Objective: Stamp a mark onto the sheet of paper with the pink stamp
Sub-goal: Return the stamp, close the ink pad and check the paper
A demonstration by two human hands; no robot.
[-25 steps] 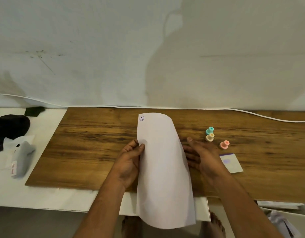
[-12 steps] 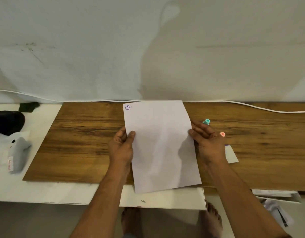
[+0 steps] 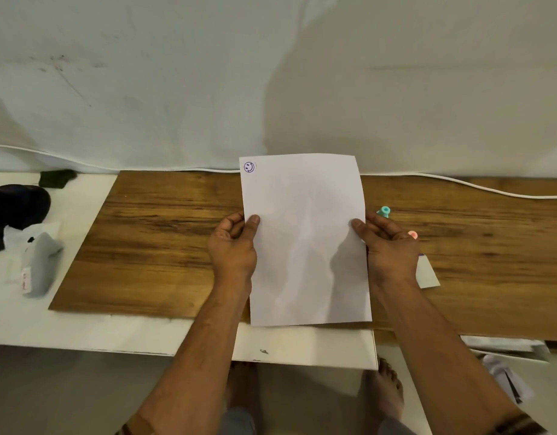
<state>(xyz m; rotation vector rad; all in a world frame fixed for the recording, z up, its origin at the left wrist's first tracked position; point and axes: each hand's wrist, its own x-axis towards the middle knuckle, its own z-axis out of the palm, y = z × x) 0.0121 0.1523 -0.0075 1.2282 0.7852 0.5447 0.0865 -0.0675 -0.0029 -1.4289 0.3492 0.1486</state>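
A white sheet of paper (image 3: 305, 233) is held lengthwise over the wooden board (image 3: 164, 246), its far edge reaching past the board's back edge. A purple smiley mark (image 3: 249, 167) sits in its far left corner. My left hand (image 3: 235, 246) pinches the sheet's left edge, thumb on top. My right hand (image 3: 387, 246) pinches the right edge. The pink stamp (image 3: 412, 235) peeks out just behind my right hand, mostly hidden. A teal stamp (image 3: 384, 211) stands a little farther back.
A small white ink pad card (image 3: 428, 274) lies right of my right hand. A white cable (image 3: 478, 186) runs along the wall. On the white table (image 3: 82, 328) at left lie a grey pouch (image 3: 40, 262) and a dark object (image 3: 16, 208). Bare feet show below.
The curled sheet has been flattened out and shifted away from me and rightward; both hands now grip its side edges. My right hand has come to cover most of the stamps.
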